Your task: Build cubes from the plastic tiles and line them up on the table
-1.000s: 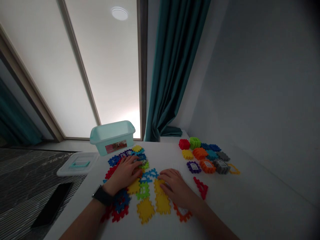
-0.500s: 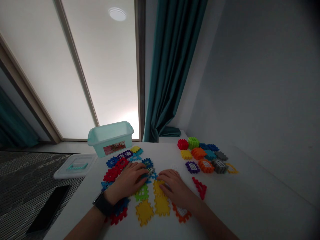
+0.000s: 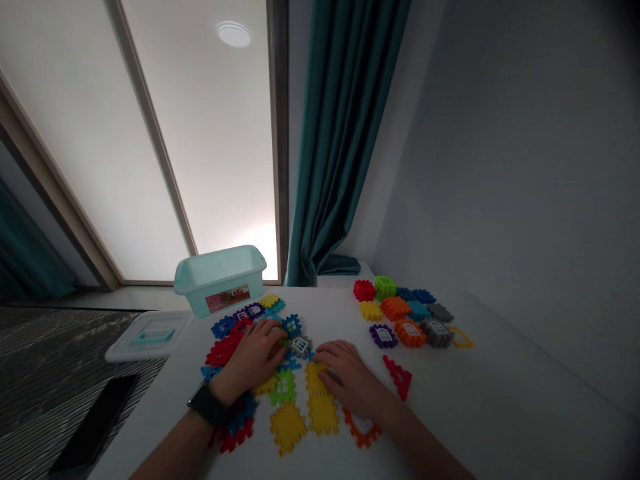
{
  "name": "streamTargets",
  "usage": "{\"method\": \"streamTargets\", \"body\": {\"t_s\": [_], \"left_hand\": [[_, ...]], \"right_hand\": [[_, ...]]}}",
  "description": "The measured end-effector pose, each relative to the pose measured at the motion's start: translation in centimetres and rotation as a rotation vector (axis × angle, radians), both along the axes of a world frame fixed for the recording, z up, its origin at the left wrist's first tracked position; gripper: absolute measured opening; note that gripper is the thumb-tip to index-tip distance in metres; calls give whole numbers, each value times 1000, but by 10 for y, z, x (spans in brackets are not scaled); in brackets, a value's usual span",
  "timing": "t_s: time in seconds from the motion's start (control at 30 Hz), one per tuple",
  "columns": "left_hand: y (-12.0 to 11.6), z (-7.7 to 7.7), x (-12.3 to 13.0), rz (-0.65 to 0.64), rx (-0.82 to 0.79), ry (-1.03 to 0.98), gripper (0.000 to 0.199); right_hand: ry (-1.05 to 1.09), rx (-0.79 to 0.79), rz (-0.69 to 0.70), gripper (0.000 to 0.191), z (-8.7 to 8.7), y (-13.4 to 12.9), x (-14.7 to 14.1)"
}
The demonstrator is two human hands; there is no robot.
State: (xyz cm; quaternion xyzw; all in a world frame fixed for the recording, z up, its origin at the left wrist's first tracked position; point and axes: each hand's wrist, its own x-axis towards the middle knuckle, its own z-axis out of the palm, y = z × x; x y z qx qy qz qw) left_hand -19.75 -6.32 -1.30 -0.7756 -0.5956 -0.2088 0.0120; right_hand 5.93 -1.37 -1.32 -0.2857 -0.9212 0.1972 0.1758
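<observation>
My left hand (image 3: 254,357), with a dark watch on its wrist, lies over the pile of notched plastic pieces, its fingers bent near a green piece. Just right of its fingertips are a grey window piece (image 3: 300,346) and a blue piece (image 3: 292,325). My right hand (image 3: 350,375) rests palm down at the right edge of the upper yellow piece (image 3: 315,377), fingers apart. Below it are a larger yellow piece (image 3: 323,412) and an orange piece (image 3: 361,428). A green window piece (image 3: 283,387) sits between the hands. Whether my left fingers grip anything is hidden.
A pale green bin (image 3: 227,298) stands at the back left, with its lid (image 3: 150,335) beside the table. Sorted stacks, including an orange one (image 3: 411,333), sit at the right. A red triangular piece (image 3: 398,377) lies nearer. A phone (image 3: 95,423) is at the lower left.
My left hand has shifted left, uncovering the grey window piece and more of the green window piece. My right hand has stayed nearly still.
</observation>
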Motion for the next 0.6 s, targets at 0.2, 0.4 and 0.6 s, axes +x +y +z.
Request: {"method": "streamTargets", "body": {"t_s": [0.2, 0.4, 0.6], "left_hand": [[-1, 0, 3, -25, -20, -42, 12], [-1, 4, 6, -69, -23, -66, 23], [-3, 8, 9, -136, -18, -53, 39]], "right_hand": [[5, 2, 0, 26, 0, -1, 0], [22, 6, -12, 24, 3, -2, 0], [50, 39, -13, 22, 1, -1, 0]]}}
